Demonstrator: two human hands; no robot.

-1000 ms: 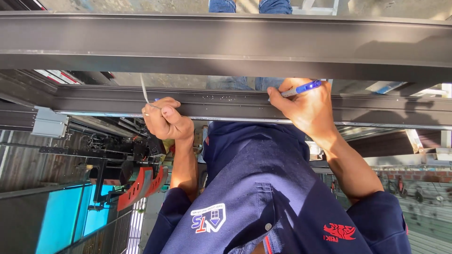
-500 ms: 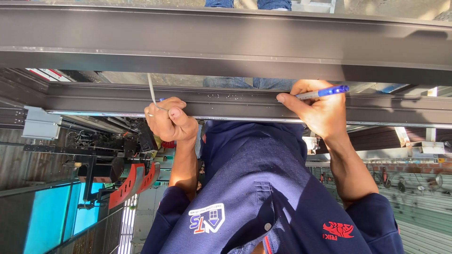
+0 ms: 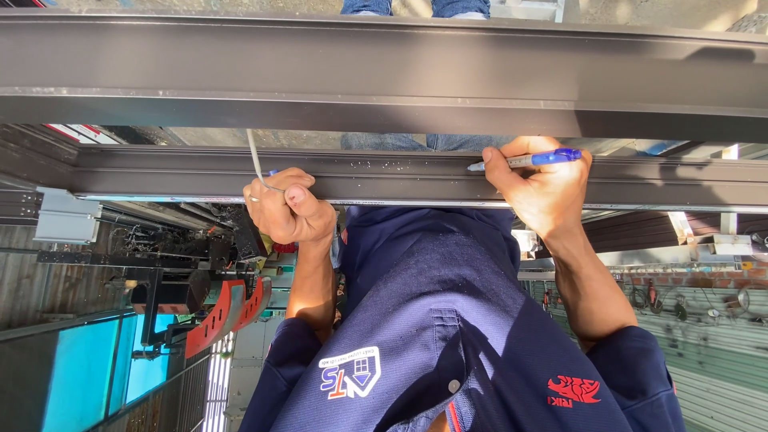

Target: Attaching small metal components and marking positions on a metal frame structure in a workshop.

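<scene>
My left hand (image 3: 286,210) is closed in a fist around a thin white strip (image 3: 254,160) that curves up over the lower dark metal beam (image 3: 400,178). My right hand (image 3: 544,192) grips a blue pen (image 3: 538,159), which lies nearly flat along that beam's top face with its tip pointing left. Both hands rest against the beam's near edge. A second, broader dark beam (image 3: 384,72) runs parallel just beyond it. My navy work shirt (image 3: 448,320) fills the lower middle of the view.
Legs in blue jeans (image 3: 416,8) show past the beams over a concrete floor. A machine with red parts (image 3: 220,316) and a blue panel (image 3: 80,376) are at lower left. A ribbed shutter wall (image 3: 712,360) is at lower right.
My right hand has shifted slightly right along the beam and the pen has gone from tilted to nearly level. My left hand stays closed on the strip in about the same spot.
</scene>
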